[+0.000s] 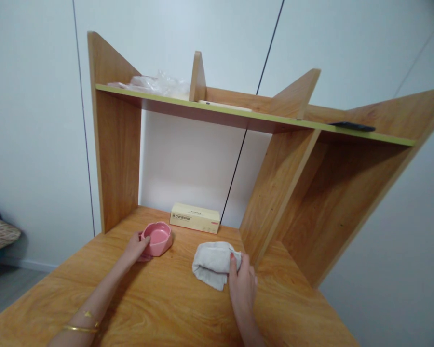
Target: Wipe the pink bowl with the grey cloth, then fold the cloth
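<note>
My left hand [135, 246] reaches forward and grips the near left side of a pink bowl [157, 237] that sits on the wooden desk [159, 308]. My right hand [241, 279] is closed on the right edge of a crumpled white cloth [213, 262] lying on the desk in front of the upright divider. Gold bangles circle my left wrist. The bowl looks empty.
A cream cardboard box [194, 218] lies against the back wall behind the bowl. A wooden hutch with an upper shelf [253, 118] rises over the desk; a clear plastic bag [157, 84] and a dark flat object [352, 126] rest on it. A slanted divider [275, 193] stands right of the cloth.
</note>
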Demonstrator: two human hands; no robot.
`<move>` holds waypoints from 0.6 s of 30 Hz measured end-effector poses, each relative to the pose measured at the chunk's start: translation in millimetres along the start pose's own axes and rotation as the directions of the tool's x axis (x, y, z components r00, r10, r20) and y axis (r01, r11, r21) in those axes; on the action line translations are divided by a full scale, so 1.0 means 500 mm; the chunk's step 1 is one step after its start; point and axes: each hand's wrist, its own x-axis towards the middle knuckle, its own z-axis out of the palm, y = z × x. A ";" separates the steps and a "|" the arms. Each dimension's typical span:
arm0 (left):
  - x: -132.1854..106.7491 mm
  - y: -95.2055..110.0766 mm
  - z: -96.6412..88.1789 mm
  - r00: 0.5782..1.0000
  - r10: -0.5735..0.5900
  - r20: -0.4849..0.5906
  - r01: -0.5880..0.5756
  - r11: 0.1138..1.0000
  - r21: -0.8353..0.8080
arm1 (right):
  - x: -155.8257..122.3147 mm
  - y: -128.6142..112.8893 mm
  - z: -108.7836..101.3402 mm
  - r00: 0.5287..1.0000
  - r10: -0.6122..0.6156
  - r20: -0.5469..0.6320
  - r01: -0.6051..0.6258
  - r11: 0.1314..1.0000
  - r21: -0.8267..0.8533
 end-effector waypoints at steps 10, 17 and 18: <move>-0.040 0.006 0.045 0.983 0.023 0.182 0.000 0.992 -0.126 | 0.101 -0.036 -0.126 0.895 0.239 -0.376 -0.010 0.854 0.520; -0.092 -0.009 0.094 0.841 0.095 0.533 0.071 0.956 -0.283 | 0.123 -0.104 -0.125 0.972 -0.148 -0.182 0.209 0.900 0.382; -0.097 -0.012 0.098 0.829 0.106 0.549 0.070 0.955 -0.290 | 0.112 -0.118 -0.115 0.970 -0.200 -0.142 0.240 0.892 0.383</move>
